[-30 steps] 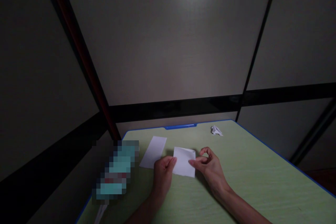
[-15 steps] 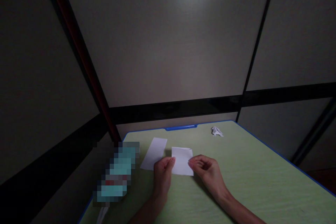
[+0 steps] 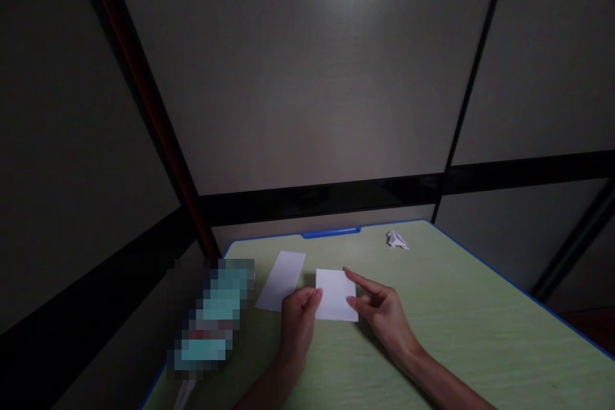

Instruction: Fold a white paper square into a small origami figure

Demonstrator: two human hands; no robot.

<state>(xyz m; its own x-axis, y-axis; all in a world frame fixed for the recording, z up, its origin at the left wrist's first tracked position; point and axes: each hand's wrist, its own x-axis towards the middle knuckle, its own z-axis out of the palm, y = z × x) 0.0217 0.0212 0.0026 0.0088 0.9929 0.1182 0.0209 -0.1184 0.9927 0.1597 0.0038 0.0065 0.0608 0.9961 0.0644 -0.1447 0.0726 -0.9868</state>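
Observation:
A small, nearly square piece of white paper [image 3: 335, 295] is held up just above the green table. My left hand [image 3: 298, 317] pinches its left edge, thumb on the front and the other fingers behind. At the opposite edge, the thumb of my right hand [image 3: 382, 311] presses on the front. Its index finger stretches up to the top right corner, and the remaining fingers are curled and partly hidden. Another white sheet [image 3: 281, 278] lies flat on the table, just beyond my left hand.
A folded white paper figure [image 3: 396, 240] rests near the far right of the table [image 3: 461, 320], which has a blue rim and a blue handle [image 3: 331, 232] at its back edge. On the left lies a blurred-out teal object [image 3: 211, 314]. Panelled walls stand behind.
My right index finger has stretched out to the paper's top right corner, where a small loose flap showed before. The paper's top edge now looks straight. My left hand keeps its pinch.

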